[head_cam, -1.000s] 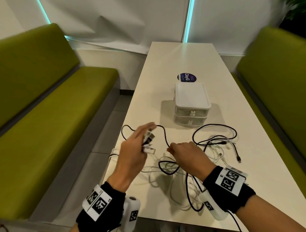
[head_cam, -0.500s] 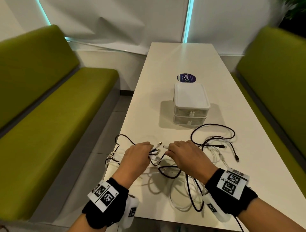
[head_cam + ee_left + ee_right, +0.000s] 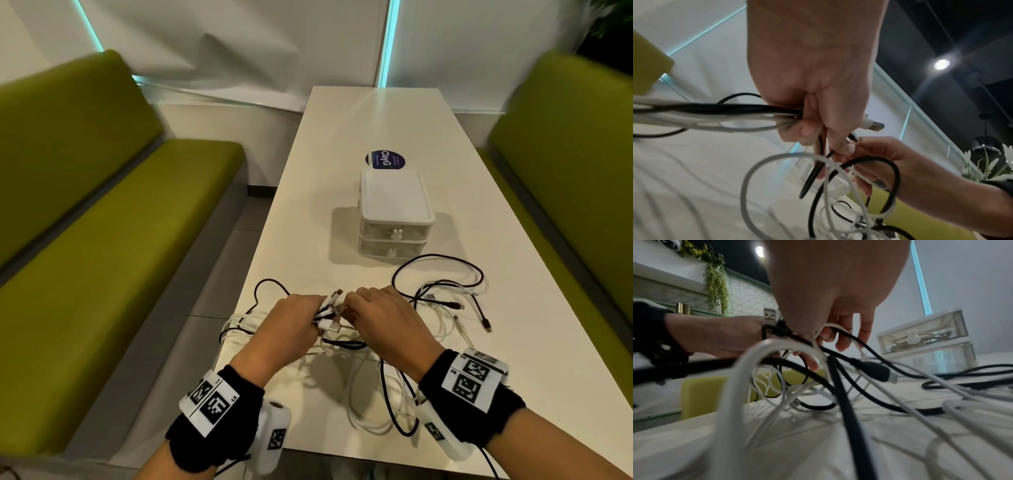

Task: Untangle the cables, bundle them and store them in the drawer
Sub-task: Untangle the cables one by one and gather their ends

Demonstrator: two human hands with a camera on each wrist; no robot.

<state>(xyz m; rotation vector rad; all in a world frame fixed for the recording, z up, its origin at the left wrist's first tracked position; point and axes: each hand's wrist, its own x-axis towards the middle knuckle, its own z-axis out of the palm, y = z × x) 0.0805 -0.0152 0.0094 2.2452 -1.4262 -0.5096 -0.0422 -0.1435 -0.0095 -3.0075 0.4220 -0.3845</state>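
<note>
The left hand [image 3: 291, 323] is curled round a bunch of black and white cables [image 3: 373, 387], gripping them near their ends so that several plugs [image 3: 330, 310] stick out past the fingers toward the right hand [image 3: 380, 320]. From the left wrist view the fist is tight on the strands, with one USB plug [image 3: 875, 125] poking clear of it. The right hand sits just beside the left, its fingers [image 3: 842, 340] bent down among the cables and pinching a white strand at the plugs. The rest of the cables lie in a loose tangle on the white worktop [image 3: 342, 144], looping out to the right and toward the near edge. Beyond them stands a small white drawer unit [image 3: 394, 219], both drawers closed, with cables visible through the upper one's clear front.
</note>
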